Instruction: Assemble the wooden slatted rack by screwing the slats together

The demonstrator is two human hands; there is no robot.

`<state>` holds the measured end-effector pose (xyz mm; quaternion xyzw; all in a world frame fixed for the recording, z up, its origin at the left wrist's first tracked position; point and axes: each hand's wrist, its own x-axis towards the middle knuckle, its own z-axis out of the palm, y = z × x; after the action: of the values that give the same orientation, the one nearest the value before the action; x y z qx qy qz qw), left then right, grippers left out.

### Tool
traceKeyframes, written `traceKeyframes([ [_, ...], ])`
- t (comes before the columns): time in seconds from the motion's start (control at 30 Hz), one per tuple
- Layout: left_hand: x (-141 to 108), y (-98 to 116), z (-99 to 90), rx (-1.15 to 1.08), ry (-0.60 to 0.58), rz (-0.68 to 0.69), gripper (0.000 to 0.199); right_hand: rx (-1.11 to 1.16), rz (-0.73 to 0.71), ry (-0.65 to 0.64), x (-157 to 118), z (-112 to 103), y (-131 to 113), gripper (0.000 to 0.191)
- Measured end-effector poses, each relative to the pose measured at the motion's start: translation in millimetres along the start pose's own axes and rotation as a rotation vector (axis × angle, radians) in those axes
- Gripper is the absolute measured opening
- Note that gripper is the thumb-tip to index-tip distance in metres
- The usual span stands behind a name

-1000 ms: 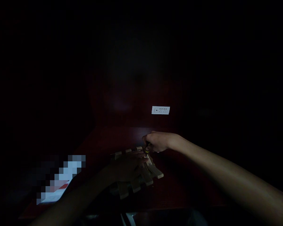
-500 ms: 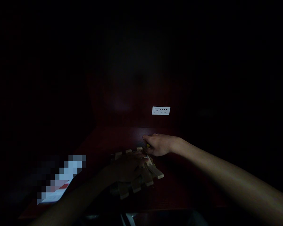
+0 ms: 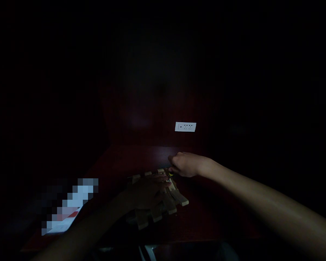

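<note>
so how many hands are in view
2. The left hand lies spread on the slatted wooden piece; the right hand grips a yellow-and-black tool over its right side. Others could be hidden in the dark surroundings.

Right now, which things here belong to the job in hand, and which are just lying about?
Seemingly in the job:
slatted wooden piece, under the left hand
tool with a yellow band, in the right hand

Seemingly not:
white socket panel, fixed beyond
pale, partly pixelated item, off left
</note>
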<state>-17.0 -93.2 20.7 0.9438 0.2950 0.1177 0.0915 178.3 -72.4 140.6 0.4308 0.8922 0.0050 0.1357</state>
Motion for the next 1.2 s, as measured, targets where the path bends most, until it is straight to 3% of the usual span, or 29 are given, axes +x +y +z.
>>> traceKeyframes([
  [0.3,-0.8,4.3,-4.3,-0.042,0.027,-0.010,0.043,0.135,-0.003,-0.070,-4.1,-4.4,-4.3,0.050],
  [0.5,-0.3,5.6,-5.0,-0.042,-0.009,-0.046,0.045,0.100,-0.043,-0.019,-3.5,-2.6,-1.0,0.027],
  [0.7,0.6,7.4,-5.6,-0.032,-0.034,-0.065,0.045,0.027,0.002,0.016,3.7,7.9,7.0,0.037],
  [0.93,-0.7,1.5,-1.0,-0.077,-0.020,-0.087,0.046,0.238,-0.101,0.016,-4.1,6.3,5.5,0.038],
  [1.07,-0.9,3.6,-3.4,-0.060,-0.032,-0.085,0.046,0.173,-0.112,0.021,-3.0,1.8,1.9,0.023],
  [1.2,0.6,8.8,-9.2,-0.027,-0.065,-0.076,0.047,0.040,-0.034,0.016,1.2,2.1,0.3,0.026],
])
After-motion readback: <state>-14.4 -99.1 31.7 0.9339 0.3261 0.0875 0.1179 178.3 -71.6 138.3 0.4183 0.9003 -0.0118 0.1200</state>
